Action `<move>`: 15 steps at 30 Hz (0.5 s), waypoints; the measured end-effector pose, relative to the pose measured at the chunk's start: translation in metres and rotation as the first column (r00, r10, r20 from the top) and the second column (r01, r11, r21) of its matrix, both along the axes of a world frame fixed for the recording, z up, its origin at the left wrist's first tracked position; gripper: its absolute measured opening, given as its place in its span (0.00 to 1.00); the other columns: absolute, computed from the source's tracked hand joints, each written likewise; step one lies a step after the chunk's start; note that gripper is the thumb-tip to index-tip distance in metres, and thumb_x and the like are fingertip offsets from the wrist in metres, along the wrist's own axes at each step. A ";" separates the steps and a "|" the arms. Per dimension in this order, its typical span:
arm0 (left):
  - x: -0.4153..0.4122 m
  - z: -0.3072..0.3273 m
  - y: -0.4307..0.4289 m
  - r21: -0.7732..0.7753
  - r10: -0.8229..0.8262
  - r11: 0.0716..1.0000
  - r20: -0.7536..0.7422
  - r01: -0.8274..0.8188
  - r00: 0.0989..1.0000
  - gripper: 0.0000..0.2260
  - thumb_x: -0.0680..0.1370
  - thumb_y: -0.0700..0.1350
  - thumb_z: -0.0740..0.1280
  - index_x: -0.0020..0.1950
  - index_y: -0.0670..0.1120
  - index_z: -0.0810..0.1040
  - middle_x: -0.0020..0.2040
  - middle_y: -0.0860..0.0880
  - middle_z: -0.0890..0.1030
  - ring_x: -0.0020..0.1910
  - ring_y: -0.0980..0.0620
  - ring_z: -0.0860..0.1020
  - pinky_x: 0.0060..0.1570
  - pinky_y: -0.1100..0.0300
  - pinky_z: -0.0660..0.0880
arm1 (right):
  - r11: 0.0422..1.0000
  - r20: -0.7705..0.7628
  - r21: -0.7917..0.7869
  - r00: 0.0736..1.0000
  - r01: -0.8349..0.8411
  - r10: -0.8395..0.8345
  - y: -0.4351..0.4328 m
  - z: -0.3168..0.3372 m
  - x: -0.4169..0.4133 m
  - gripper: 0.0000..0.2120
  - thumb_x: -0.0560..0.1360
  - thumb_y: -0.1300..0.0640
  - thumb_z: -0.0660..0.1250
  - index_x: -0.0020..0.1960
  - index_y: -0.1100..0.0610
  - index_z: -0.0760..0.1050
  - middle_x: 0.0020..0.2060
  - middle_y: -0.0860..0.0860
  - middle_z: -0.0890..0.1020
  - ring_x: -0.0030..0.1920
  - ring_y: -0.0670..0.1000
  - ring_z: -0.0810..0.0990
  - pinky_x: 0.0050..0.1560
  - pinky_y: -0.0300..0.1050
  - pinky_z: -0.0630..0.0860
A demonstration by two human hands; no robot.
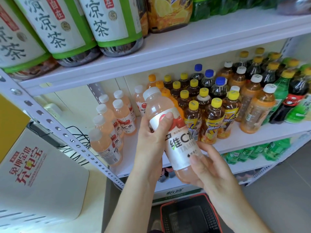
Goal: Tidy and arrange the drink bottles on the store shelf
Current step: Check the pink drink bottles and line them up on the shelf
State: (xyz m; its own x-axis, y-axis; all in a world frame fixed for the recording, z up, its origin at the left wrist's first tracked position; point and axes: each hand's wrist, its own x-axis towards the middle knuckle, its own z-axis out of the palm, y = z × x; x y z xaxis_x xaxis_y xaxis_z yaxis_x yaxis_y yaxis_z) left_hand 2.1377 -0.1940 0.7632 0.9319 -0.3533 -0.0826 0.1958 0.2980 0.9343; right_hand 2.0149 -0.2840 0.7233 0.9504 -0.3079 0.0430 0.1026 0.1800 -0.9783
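My left grip [151, 137] curls round the upper label of the pink bottle [181, 145], and my right grip [208, 167] clasps its base, in front of the middle shelf [252, 138]. The bottle is tilted, so a careless placing could topple the yellow-capped bottles [212, 121] close behind.

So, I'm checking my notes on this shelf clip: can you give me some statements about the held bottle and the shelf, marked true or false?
1. The left hand and the right hand both hold the pink bottle. True.
2. Its cap is missing. False: a white cap is on.
3. At the left end of the shelf stand matching pink bottles. True.
4. The held bottle stands on the shelf. False: it is tilted in the air before it.
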 end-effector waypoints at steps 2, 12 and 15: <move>0.000 0.001 0.001 0.006 0.049 0.999 0.028 -0.049 0.998 0.28 0.68 0.50 0.76 0.66 0.46 0.74 0.53 0.42 0.84 0.49 0.45 0.84 0.49 0.50 0.81 | 0.964 0.014 -0.218 0.988 0.154 -0.154 0.004 -0.002 -0.001 0.26 0.65 0.35 0.74 0.61 0.34 0.71 0.56 0.40 0.81 0.54 0.43 0.82 0.46 0.36 0.80; -0.004 -0.002 0.006 -0.231 0.100 0.964 -0.139 -0.131 0.985 0.32 0.66 0.45 0.75 0.67 0.36 0.71 0.51 0.37 0.79 0.46 0.43 0.80 0.46 0.49 0.80 | 0.936 0.010 -0.303 0.983 0.177 -0.183 0.005 -0.002 0.001 0.32 0.63 0.36 0.74 0.65 0.37 0.69 0.60 0.41 0.75 0.60 0.46 0.78 0.53 0.40 0.78; -0.004 -0.004 0.010 -0.287 0.038 0.953 -0.203 -0.097 0.978 0.32 0.61 0.49 0.76 0.62 0.38 0.76 0.50 0.38 0.80 0.46 0.44 0.81 0.49 0.47 0.79 | 0.951 -0.097 0.285 0.983 -0.119 0.153 0.000 0.007 0.000 0.36 0.64 0.33 0.73 0.67 0.48 0.73 0.59 0.56 0.81 0.52 0.57 0.84 0.50 0.54 0.81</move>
State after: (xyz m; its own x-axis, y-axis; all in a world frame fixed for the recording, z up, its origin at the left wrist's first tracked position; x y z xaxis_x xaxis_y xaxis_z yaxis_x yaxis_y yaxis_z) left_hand 2.1337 -0.1840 0.7588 0.9308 -0.3260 -0.1651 0.3333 0.5721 0.7494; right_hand 2.0152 -0.2844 0.7302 0.9773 -0.1593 -0.1393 -0.0538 0.4495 -0.8917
